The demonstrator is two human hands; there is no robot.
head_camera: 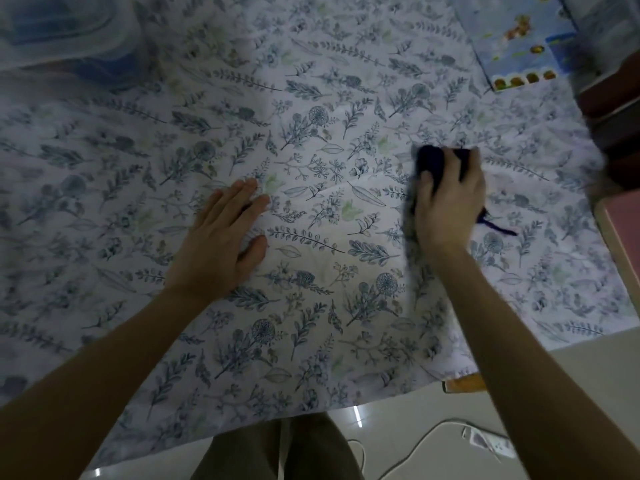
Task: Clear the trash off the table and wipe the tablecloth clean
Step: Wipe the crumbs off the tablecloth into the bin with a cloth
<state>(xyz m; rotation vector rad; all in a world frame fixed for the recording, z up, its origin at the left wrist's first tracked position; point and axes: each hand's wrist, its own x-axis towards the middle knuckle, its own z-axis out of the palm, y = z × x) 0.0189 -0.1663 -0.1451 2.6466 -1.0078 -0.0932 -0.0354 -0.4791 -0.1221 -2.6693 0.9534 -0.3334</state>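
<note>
A white tablecloth [311, 116] printed with blue leaves and flowers covers the whole table. My left hand [225, 233] lies flat on it near the middle, fingers spread a little, holding nothing. To its right, my right hand [446, 202] presses a dark navy cloth [431, 161] onto the tablecloth; the cloth bunches out past my fingers and a loose strand [495, 228] trails to the right. The right hand and cloth are motion-blurred.
A blue printed leaflet [519, 39] lies at the far right corner. A clear plastic container [65, 29] stands far left. A pink-topped surface [623, 223] and dark furniture [613, 109] sit to the right. A white power strip [488, 445] and cable lie on the floor.
</note>
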